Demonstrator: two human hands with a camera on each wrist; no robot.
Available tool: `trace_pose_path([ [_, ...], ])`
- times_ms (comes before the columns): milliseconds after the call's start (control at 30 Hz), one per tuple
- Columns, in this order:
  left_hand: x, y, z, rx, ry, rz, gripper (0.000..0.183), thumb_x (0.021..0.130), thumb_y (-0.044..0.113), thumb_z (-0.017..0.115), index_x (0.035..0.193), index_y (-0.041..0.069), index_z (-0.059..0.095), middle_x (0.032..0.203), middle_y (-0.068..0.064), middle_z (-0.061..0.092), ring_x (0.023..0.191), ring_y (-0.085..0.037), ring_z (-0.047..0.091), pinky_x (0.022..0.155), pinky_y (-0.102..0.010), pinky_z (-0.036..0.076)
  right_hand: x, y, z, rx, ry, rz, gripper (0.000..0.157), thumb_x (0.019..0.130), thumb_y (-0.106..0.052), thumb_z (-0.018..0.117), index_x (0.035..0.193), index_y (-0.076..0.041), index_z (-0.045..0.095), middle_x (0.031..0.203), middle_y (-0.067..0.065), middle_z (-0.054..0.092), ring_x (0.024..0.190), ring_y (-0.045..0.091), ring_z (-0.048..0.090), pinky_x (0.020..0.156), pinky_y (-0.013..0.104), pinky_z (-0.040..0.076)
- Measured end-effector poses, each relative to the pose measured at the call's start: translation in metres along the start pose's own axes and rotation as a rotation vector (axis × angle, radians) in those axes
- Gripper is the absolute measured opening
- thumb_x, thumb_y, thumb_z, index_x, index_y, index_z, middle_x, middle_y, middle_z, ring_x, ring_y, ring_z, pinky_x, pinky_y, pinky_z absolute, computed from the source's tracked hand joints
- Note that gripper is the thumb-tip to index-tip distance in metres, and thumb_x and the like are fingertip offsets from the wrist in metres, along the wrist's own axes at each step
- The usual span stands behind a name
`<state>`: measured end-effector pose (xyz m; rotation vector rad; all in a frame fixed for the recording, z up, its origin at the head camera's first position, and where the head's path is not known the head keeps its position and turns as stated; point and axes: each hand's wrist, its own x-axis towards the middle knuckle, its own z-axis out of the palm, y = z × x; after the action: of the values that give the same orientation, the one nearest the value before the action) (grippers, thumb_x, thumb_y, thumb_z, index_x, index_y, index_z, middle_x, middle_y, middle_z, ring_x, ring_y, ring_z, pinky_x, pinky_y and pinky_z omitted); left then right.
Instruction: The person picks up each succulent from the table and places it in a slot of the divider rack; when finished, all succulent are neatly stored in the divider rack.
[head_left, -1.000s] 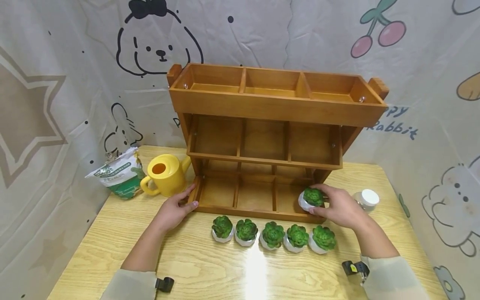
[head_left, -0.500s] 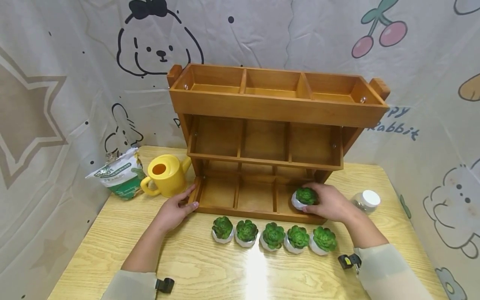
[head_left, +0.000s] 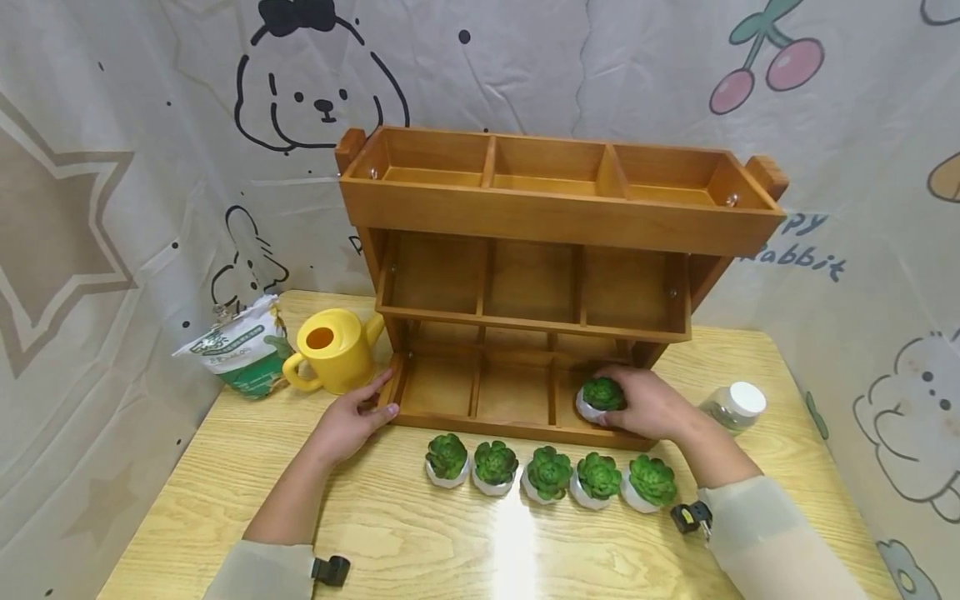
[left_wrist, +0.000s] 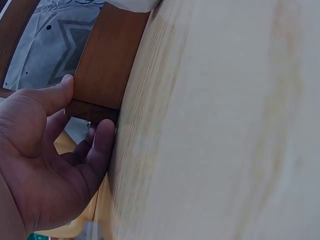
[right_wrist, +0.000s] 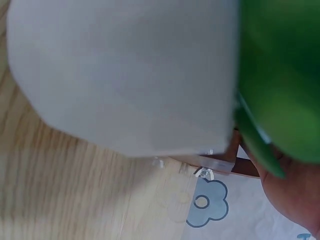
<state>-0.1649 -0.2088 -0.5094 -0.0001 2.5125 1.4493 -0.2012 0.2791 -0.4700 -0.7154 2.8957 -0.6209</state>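
A wooden three-tier plant stand faces me, its tiers divided into compartments. At the left end of its bottom tier, my left hand grips the corner; the left wrist view shows the thumb on the front board and fingers around the end. My right hand holds a small artificial succulent in a white pot at the bottom right compartment. Whether its base touches the floor there is hidden. Close to the right wrist camera, a white pot with green leaves covers most of the right hand.
Several more potted succulents stand in a row in front of the stand. A yellow watering can and a green-and-white bag sit at left. Right of the stand is a clear jar with a white lid. Printed cloth hangs behind.
My right hand has moved left with the succulent, further into the bottom right compartment. The left hand keeps its grip on the stand's corner.
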Motion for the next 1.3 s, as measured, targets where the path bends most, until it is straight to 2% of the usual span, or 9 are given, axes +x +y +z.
trace_pose_path([
  [333, 0.000, 0.001, 0.000, -0.008, 0.004, -0.010, 0.068, 0.098, 0.039, 0.073, 0.159, 0.029, 0.045, 0.150, -0.024, 0.050, 0.132, -0.038, 0.050, 0.074, -0.033, 0.057, 0.004, -0.004, 0.002, -0.010, -0.015, -0.009, 0.058, 0.081, -0.020, 0.088, 0.130, -0.001, 0.064, 0.122, 0.016, 0.069, 0.107, 0.033, 0.066, 0.094, 0.054, 0.054],
  [533, 0.000, 0.003, 0.000, 0.006, 0.001, -0.009, 0.068, 0.098, 0.039, 0.073, 0.160, 0.028, 0.044, 0.150, -0.025, 0.050, 0.131, -0.037, 0.051, 0.075, -0.033, 0.057, 0.001, -0.003, 0.001, -0.015, -0.013, -0.013, 0.066, 0.084, -0.021, 0.086, 0.140, 0.001, 0.059, 0.134, 0.021, 0.064, 0.117, 0.038, 0.063, 0.100, 0.057, 0.051],
  [833, 0.000, 0.003, 0.000, -0.024, -0.006, -0.017, 0.067, 0.099, 0.035, 0.072, 0.160, 0.029, 0.044, 0.147, -0.024, 0.049, 0.123, -0.034, 0.052, 0.073, -0.034, 0.059, -0.008, -0.006, -0.007, -0.007, 0.009, -0.030, 0.072, 0.084, -0.018, 0.086, 0.145, 0.004, 0.055, 0.141, 0.024, 0.060, 0.125, 0.043, 0.059, 0.105, 0.059, 0.047],
  [1300, 0.003, -0.002, 0.000, -0.017, -0.003, -0.010, 0.068, 0.098, 0.038, 0.074, 0.159, 0.029, 0.045, 0.143, -0.022, 0.052, 0.112, -0.029, 0.054, 0.071, -0.033, 0.059, -0.029, -0.010, -0.020, 0.040, 0.029, -0.022, 0.073, 0.085, -0.017, 0.087, 0.148, 0.001, 0.053, 0.142, 0.020, 0.061, 0.123, 0.041, 0.062, 0.101, 0.058, 0.051],
])
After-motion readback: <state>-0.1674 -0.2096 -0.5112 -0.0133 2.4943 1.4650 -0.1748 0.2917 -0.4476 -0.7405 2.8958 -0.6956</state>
